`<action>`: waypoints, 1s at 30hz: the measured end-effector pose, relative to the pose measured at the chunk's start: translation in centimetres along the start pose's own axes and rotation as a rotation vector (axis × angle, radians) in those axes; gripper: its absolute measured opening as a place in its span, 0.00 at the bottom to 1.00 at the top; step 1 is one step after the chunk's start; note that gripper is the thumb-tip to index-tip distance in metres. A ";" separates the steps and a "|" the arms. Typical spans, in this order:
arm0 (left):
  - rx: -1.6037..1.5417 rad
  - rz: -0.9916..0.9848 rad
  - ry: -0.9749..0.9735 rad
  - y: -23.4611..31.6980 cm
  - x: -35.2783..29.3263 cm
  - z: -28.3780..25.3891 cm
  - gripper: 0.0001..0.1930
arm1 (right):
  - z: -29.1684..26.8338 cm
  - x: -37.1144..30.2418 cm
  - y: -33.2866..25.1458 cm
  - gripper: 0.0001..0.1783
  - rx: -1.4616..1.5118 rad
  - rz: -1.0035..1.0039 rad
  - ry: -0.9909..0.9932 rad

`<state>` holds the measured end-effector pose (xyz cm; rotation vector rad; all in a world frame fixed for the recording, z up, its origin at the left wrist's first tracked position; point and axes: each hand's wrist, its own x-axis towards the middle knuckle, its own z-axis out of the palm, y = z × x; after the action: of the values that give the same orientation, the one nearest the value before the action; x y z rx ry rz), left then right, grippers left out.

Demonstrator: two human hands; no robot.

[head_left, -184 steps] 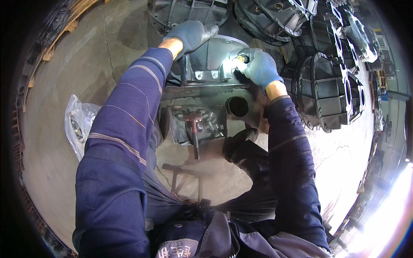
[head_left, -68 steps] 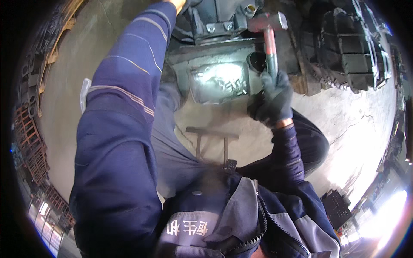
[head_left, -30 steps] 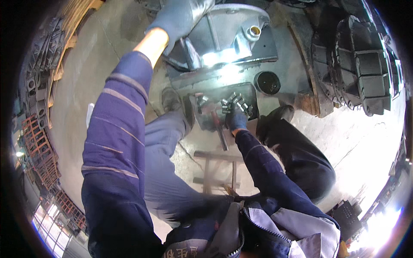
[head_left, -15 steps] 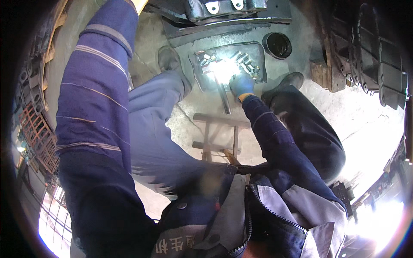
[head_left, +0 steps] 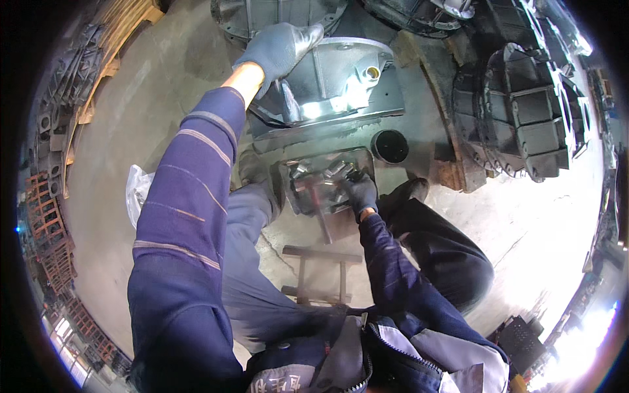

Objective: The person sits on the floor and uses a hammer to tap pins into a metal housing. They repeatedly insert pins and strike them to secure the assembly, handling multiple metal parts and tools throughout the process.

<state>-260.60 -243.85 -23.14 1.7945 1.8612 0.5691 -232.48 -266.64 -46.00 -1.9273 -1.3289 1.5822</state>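
Left hand [head_left: 278, 49] lies spread on the housing [head_left: 341, 75] at top centre, steadying it; right hand [head_left: 360, 193] reaches into the tray [head_left: 324, 187] of bolts, grip unclear.

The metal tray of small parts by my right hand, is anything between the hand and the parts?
Nothing visible. The right hand is already at the tray edge, touching the parts; a hammer lies beside it.
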 end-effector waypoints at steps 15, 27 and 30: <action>0.113 -0.069 -0.139 0.0 0.6 -0.4 0.38 | -15.9 3.6 -30.0 0.24 -0.372 -0.561 0.200; -0.054 -0.139 0.071 0.1 -1.8 0.9 0.40 | -13.4 3.4 -29.9 0.25 -0.848 -0.756 0.326; 0.038 -0.078 0.019 0.1 -2.1 0.4 0.40 | -10.3 2.6 -19.4 0.47 -0.507 -0.848 0.664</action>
<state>-260.25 -245.94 -23.30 1.7380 1.9578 0.5276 -232.16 -251.36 -29.98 -1.5205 -1.9210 0.1917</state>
